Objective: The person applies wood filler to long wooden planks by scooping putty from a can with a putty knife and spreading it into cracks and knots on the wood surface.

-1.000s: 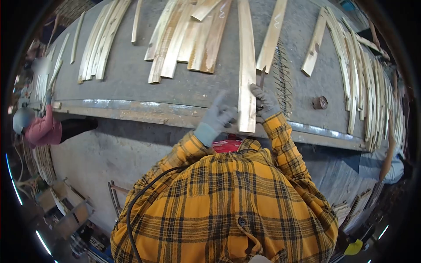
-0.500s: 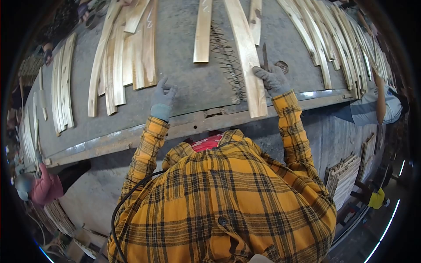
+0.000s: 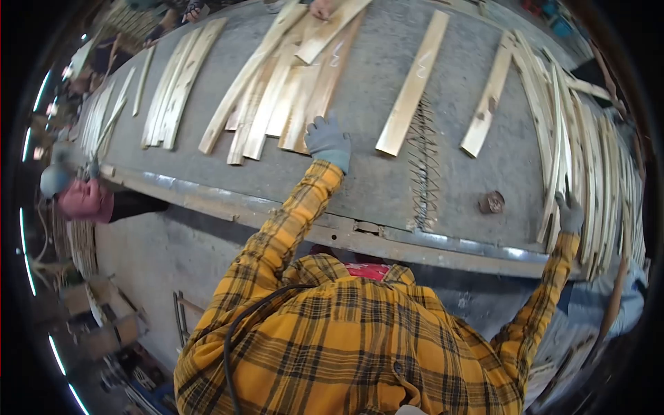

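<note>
My left hand (image 3: 328, 142), in a grey glove, is over the table beside the lower ends of a group of pale wooden boards (image 3: 283, 107). Its fingers are bent a little and apart, with nothing in them. Far to the right, my gloved right hand (image 3: 571, 214) is at the lower part of a long wooden board (image 3: 557, 138) on the right-hand row. Its fingers seem to be round the board's edge, though they are small and blurred here. No knife-like tool can be made out in it now.
Two separate boards, one (image 3: 413, 83) chalk-marked and one (image 3: 489, 104) with a knot, lie on the grey table (image 3: 377, 180). A spiky wire strip (image 3: 424, 173) and a rusty can (image 3: 492, 202) are near the metal edge. A person in pink (image 3: 83, 200) stands at left.
My right hand has swung far right with the board, from the table's middle to the right-hand row. My left hand has moved nearer the grouped boards. The view has turned.
</note>
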### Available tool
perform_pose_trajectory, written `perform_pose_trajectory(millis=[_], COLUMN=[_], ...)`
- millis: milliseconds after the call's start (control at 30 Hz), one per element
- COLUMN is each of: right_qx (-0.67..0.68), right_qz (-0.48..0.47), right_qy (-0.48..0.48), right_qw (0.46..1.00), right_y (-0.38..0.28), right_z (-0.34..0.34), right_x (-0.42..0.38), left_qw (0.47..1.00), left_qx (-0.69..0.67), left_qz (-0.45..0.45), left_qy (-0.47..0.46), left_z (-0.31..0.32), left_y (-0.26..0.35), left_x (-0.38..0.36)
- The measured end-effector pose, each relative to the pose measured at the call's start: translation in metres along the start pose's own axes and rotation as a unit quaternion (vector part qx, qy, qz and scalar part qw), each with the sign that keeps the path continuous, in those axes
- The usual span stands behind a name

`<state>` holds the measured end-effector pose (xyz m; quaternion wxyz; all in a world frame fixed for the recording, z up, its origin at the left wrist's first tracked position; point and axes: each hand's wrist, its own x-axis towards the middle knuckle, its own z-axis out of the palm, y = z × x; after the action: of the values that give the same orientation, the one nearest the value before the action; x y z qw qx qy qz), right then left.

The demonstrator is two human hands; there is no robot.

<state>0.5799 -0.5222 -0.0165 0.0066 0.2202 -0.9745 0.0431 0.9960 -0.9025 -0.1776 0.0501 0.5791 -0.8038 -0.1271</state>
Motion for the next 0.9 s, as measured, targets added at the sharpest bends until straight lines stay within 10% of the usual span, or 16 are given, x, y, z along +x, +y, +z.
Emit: perform_pose_trajectory(millis=[200,600,767,900], right_qx=[0.079,0.083,0.331,0.120], right_qz=[-0.234,-0.092,-0.180,-0.243], right_qy=[-0.108,-0.129,-0.186,-0.155], right_qw=[0.963,0.984,0.908,0.950], right_y=[-0.097,-0.170,-0.265,-0.362], right_z=[0.057,0.078,0.105,0.112], right_x=[-0.103,-0.130,-0.201,-0.236], left_qw=[0.982,0.990,0.986,0.905], left_qx=[0.095,0.060,-0.108,-0.394], left_qz=[-0.149,-0.085,0.012,0.025], left_qy=[-0.066,-0.099,-0.127,-0.161], left_z=[0.014,0.022,0.009,-0.007], left_y=[-0.037,-0.044,-0.078,-0.139], left_x=[0.031,0.031,-0.003,-0.020])
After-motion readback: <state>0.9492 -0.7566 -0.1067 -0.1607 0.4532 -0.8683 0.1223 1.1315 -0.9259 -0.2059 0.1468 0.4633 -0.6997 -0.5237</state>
